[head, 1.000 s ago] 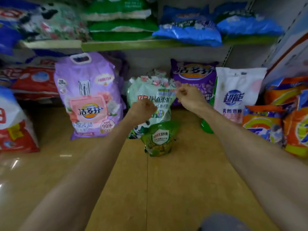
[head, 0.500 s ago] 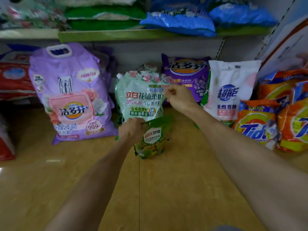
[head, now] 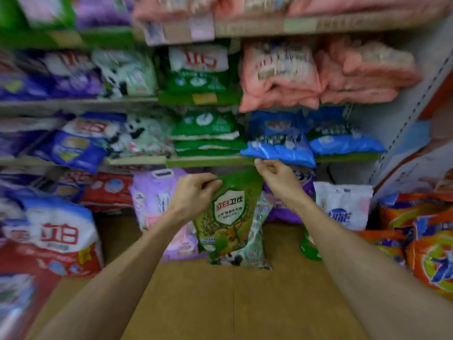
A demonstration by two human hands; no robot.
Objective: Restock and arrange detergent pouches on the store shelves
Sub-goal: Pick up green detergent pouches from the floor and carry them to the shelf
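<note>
**Detergent aisle, lower shelves**

Stocked shelves [head: 208,161] rise above a tan floor [head: 220,303] lined with large bags. Left hand [head: 193,192] and right hand [head: 277,177] each pinch a top corner of the green detergent pouch [head: 228,217], hanging upright off the floor, below the green stack [head: 208,136].

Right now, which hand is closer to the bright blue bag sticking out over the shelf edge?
Right. The right hand pinches the green pouch's top corner just under the blue bag. The left hand grips the pouch's other corner, lower and farther left.
</note>
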